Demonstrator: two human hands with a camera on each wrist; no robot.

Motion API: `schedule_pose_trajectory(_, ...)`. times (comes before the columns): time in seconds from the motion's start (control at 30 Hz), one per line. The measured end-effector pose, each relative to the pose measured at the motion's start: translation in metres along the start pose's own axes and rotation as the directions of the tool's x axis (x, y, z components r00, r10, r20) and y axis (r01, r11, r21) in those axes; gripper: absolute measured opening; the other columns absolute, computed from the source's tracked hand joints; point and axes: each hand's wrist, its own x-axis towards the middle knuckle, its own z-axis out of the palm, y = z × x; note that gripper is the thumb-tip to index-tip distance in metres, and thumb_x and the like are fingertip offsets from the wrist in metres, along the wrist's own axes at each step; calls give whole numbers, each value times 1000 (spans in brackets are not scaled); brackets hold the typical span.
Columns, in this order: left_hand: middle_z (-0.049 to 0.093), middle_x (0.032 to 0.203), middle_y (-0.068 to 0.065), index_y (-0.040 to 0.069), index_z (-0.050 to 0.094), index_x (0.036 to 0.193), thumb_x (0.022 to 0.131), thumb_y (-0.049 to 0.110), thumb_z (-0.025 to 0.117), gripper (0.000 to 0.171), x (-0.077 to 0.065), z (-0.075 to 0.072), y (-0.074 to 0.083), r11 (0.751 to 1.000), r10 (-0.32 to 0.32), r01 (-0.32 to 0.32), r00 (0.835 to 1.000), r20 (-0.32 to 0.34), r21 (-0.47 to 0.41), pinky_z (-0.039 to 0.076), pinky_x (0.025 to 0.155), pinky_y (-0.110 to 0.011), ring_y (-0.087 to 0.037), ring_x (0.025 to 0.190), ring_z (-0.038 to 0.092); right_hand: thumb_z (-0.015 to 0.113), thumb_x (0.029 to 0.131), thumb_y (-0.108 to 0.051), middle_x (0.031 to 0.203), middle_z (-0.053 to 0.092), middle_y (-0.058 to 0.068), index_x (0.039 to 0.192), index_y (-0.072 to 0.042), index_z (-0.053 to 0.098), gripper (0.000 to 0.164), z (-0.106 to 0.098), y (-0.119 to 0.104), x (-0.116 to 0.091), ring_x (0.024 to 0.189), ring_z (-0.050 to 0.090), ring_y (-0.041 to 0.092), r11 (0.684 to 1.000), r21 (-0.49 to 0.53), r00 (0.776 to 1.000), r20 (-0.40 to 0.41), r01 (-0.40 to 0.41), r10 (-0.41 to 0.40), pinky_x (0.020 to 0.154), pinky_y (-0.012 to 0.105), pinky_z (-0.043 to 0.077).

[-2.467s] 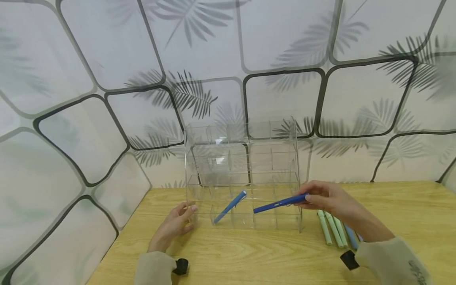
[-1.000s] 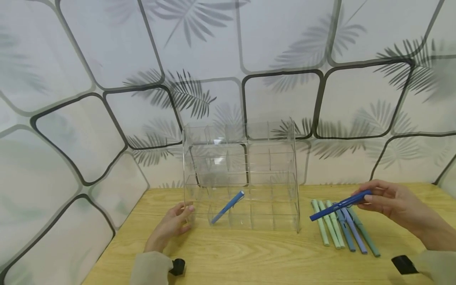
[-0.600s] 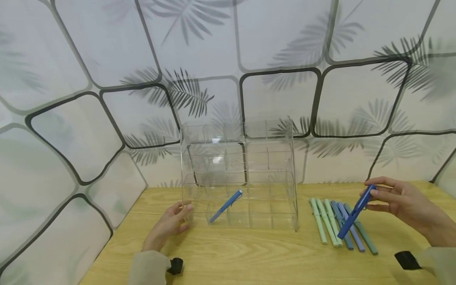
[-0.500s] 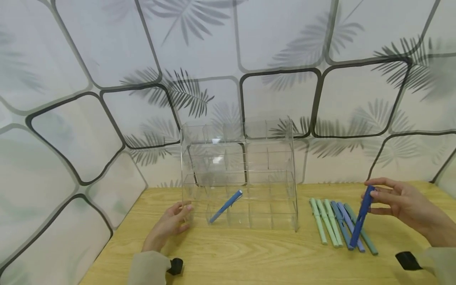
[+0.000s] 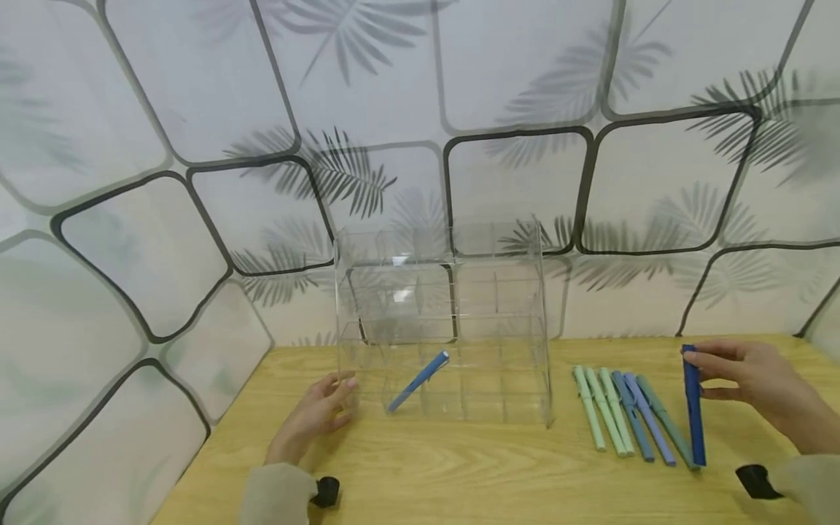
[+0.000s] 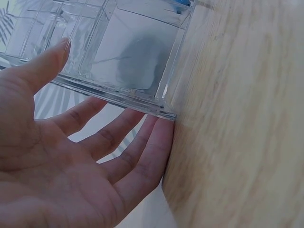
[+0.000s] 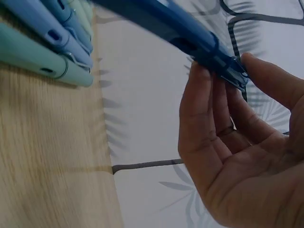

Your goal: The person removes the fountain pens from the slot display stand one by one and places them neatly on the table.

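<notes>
My right hand (image 5: 755,379) pinches a dark blue fountain pen (image 5: 693,408) by its capped end. The pen hangs almost upright, its lower end beside the green-grey pen in a row of pens (image 5: 623,415) on the table. In the right wrist view, thumb and fingertips meet at the pen's clip (image 7: 235,73). My left hand (image 5: 311,415) holds the side of a clear acrylic tiered pen rack (image 5: 485,405), thumb over the front edge and fingers against the outer side. A lighter blue pen (image 5: 418,383) leans tilted in the rack's bottom tier.
The row holds light green, blue, lavender and green-grey pens lying side by side, right of the rack. The wooden table (image 5: 459,474) ends at a patterned curtain-like backdrop (image 5: 512,182) close behind the rack.
My right hand has carried the dark blue pen rightward from the rack, past the row of pens, and turned it from nearly level to nearly upright. My left hand stays at the rack.
</notes>
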Motion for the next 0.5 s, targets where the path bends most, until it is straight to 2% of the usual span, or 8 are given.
schedule_pose_trajectory(0.1, 32, 151, -37, -3, 38, 150, 108, 29, 53, 55, -1, 0, -2, 1000, -5, 5, 1000, -5, -6, 52, 99, -45, -52, 136, 36, 52, 109, -22, 97, 70, -11, 117, 1, 65, 27, 2, -4, 1, 84, 67, 11, 996, -88, 1000, 15, -20, 21, 73, 35, 60)
schedule_pose_trajectory(0.2, 34, 150, -36, -3, 40, 149, 107, 30, 54, 55, -2, 1, -3, 1000, -8, 8, 1000, -10, -10, 53, 98, -43, -50, 134, 39, 50, 110, -23, 100, 71, -5, 122, 13, 57, 39, 0, -7, 4, 83, 66, 12, 988, -149, 998, 39, -42, 48, 73, 37, 60)
schedule_pose_trajectory(0.37, 30, 154, -36, -3, 40, 150, 107, 28, 55, 55, -3, 3, -5, 1000, -9, 9, 1000, -15, -16, 52, 99, -45, -52, 138, 35, 52, 109, -27, 101, 71, 1, 126, 19, 50, 49, -5, -9, 14, 83, 66, 15, 970, -216, 990, 60, -115, 131, 76, 41, 60)
schedule_pose_trajectory(0.5, 28, 156, -34, -4, 39, 150, 107, 28, 54, 55, -2, 2, -6, 1000, -3, 3, 1000, -12, -24, 51, 100, -46, -52, 140, 32, 56, 106, -25, 98, 70, 2, 120, 16, 53, 44, -6, -5, 21, 82, 66, 19, 967, -206, 982, 82, -152, 171, 77, 43, 61)
